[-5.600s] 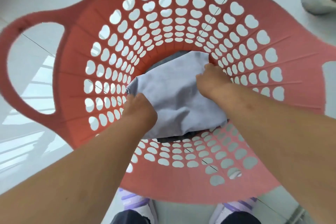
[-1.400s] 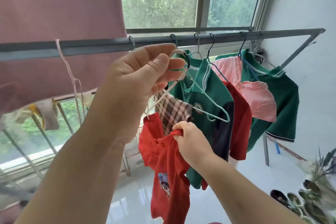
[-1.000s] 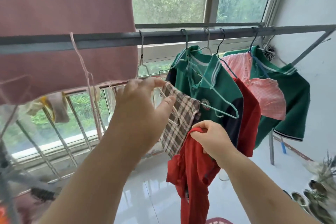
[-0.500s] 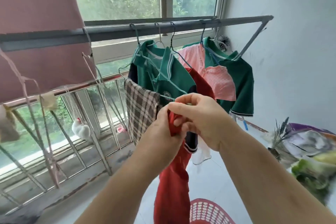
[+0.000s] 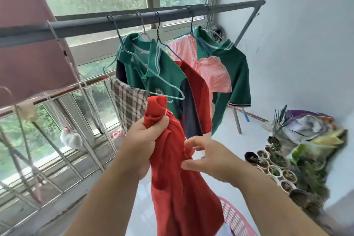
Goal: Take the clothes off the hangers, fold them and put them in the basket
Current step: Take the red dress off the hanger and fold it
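A small red shirt [image 5: 178, 184] hangs free of any hanger in front of me. My left hand [image 5: 142, 140] grips its bunched top in a fist. My right hand [image 5: 208, 157] pinches a fold of the cloth at the shirt's right edge, thumb and fingers partly spread. Behind, on the grey rail [image 5: 134, 21], hang a green polo [image 5: 159, 74], a red shirt [image 5: 197, 92], a pink shirt [image 5: 208, 69] and another green polo [image 5: 235, 74], with a plaid cloth [image 5: 128, 101] on a low hanger. The pink basket's rim [image 5: 235, 218] shows at the bottom, below the shirt.
A large pink cloth [image 5: 28, 44] drapes over the rail at the left. Bare hangers [image 5: 67, 59] dangle near it. Window bars [image 5: 57, 159] run along the left. Small potted plants [image 5: 275, 170] and bags [image 5: 314, 132] crowd the right wall on the white floor.
The red shirt came off its hanger at the rail. My left hand left the hanger and took the shirt's top; my right hand slid down to its side. The view swung right.
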The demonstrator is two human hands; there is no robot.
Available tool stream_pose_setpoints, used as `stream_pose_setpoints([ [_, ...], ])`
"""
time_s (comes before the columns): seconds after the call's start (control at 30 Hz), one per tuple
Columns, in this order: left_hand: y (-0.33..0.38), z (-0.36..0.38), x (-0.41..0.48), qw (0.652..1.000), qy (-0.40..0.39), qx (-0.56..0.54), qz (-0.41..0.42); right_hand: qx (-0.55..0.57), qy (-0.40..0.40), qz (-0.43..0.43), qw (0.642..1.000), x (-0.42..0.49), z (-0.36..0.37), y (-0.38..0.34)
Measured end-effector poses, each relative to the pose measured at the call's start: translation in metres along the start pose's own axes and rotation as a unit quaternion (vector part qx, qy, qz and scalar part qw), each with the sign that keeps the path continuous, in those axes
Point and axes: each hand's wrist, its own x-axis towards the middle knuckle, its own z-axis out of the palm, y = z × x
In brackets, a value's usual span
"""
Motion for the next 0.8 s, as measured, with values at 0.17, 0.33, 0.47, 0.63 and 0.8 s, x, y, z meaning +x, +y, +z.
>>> stream_pose_setpoints([
  [0.17, -0.003, -0.014, 0.008, 0.999, 0.043, 0.033, 0.002, 0.072, -0.004, -0.033, 0.997, 0.005, 0.003, 0.004],
  [0.33, -0.018, -0.026, 0.015, 0.918, 0.157, 0.362, 0.040, 0.174, 0.040, -0.024, 0.984, 0.008, 0.007, 0.001],
  [0.47, -0.026, -0.025, 0.009, 0.900, 0.031, 0.434, 0.024, 0.295, 0.044, 0.007, 0.954, 0.013, 0.011, -0.001],
  [0.63, -0.044, -0.017, 0.002, 0.940, -0.122, 0.316, -0.035, 0.367, -0.004, -0.003, 0.930, 0.009, 0.012, -0.005],
  [0.8, -0.044, -0.015, 0.004, 0.964, -0.097, 0.247, -0.020, 0.326, 0.061, 0.021, 0.943, 0.011, 0.006, 0.007],
])
